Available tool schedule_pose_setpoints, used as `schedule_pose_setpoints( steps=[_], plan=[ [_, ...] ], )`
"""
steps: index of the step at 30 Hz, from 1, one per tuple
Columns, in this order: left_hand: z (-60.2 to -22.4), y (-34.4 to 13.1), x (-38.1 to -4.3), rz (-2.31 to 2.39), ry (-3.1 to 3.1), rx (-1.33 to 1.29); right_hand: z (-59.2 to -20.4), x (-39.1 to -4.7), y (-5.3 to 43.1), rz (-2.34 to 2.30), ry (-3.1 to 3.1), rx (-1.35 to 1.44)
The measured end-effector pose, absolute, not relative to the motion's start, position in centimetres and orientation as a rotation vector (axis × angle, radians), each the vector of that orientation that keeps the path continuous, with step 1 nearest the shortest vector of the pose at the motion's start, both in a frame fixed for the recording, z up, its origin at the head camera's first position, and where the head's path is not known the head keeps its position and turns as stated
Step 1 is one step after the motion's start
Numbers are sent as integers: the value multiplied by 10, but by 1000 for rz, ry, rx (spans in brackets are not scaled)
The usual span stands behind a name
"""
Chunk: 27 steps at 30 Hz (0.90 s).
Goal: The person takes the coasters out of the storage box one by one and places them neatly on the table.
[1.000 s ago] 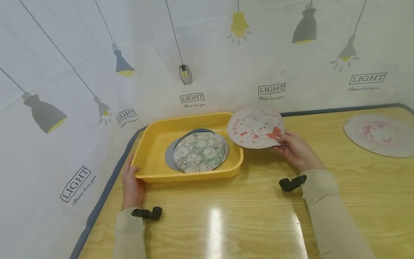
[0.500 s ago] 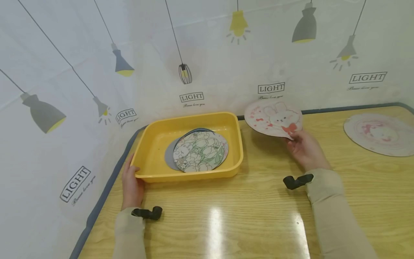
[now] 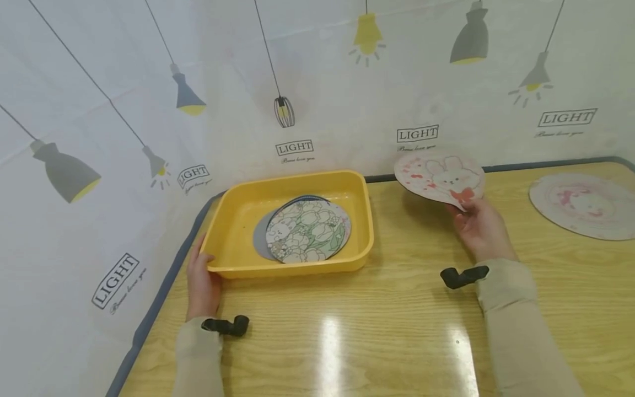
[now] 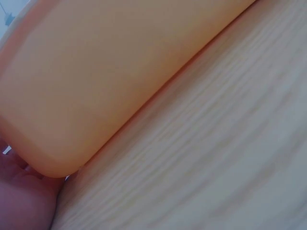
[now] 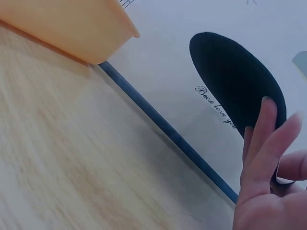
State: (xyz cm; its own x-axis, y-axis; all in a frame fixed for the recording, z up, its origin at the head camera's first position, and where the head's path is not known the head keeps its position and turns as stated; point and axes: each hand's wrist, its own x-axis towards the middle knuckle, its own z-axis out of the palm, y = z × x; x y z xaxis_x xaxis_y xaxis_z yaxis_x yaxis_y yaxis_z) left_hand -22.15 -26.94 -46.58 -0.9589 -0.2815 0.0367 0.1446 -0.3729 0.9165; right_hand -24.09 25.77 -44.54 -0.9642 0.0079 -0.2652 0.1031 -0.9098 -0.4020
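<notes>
In the head view, my right hand (image 3: 481, 229) pinches the near edge of a round mouse pad (image 3: 441, 179) printed with a white bunny and a red bow. It is held raised over the table, right of the yellow plastic tray (image 3: 292, 268). The right wrist view shows the pad's black underside (image 5: 230, 76), with fingers spread beneath it and the edge bending at the thumb. My left hand (image 3: 202, 281) grips the tray's near left corner, thumb over the rim. Inside the tray lie several overlapping round pads, a tulip-print mouse pad (image 3: 307, 231) on top.
A pink-printed round mouse pad (image 3: 582, 204) lies flat at the table's right. The wood-grain table (image 3: 387, 331) has a dark blue edge strip (image 3: 526, 167) along the back and left. A white curtain with lamp prints (image 3: 337, 82) rises behind it.
My right hand has carried the bunny mouse pad rightward, from overlapping the tray's right rim to a spot apart from it. My left hand and the tray have stayed put.
</notes>
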Motion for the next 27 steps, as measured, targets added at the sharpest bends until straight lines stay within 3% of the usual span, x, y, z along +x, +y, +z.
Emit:
schedule_pose_setpoints(
  steps=[27],
  plan=[
    [-462, -267, -221, -2411, -1571, 238, -449, -244, 274, -3261, 183, 510]
  ],
)
